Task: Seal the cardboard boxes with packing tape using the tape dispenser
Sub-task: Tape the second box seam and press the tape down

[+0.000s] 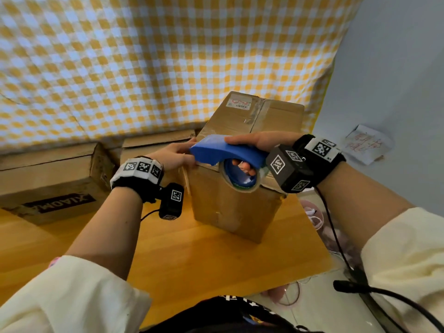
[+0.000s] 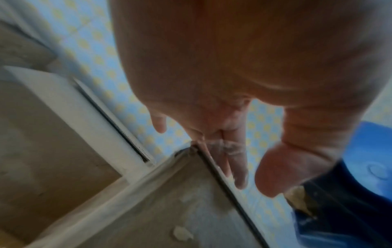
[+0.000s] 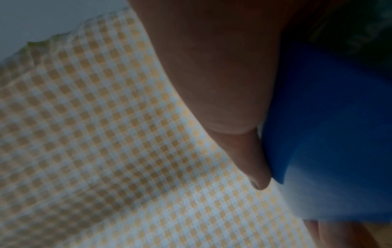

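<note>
A brown cardboard box (image 1: 240, 207) stands on the wooden table (image 1: 192, 255), its top seam running away from me. My right hand (image 1: 249, 150) grips a blue tape dispenser (image 1: 223, 151) over the box's near top edge. Its thumb lies on top and its fingers go through the handle, above the tape roll (image 1: 240, 181). In the right wrist view the thumb (image 3: 244, 151) presses the blue dispenser (image 3: 328, 134). My left hand (image 1: 179, 152) reaches to the dispenser's front tip. In the left wrist view its fingers (image 2: 233, 159) lie straight along the box's top edge (image 2: 169, 201), thumb beside the dispenser (image 2: 364, 159).
A flat box printed XIAOMI (image 1: 52, 186) and another carton (image 1: 153, 143) lie at the left, against a yellow checked cloth (image 1: 168, 56). A handwritten paper note (image 1: 365, 144) hangs on the wall at right. Cables trail off the table's right edge.
</note>
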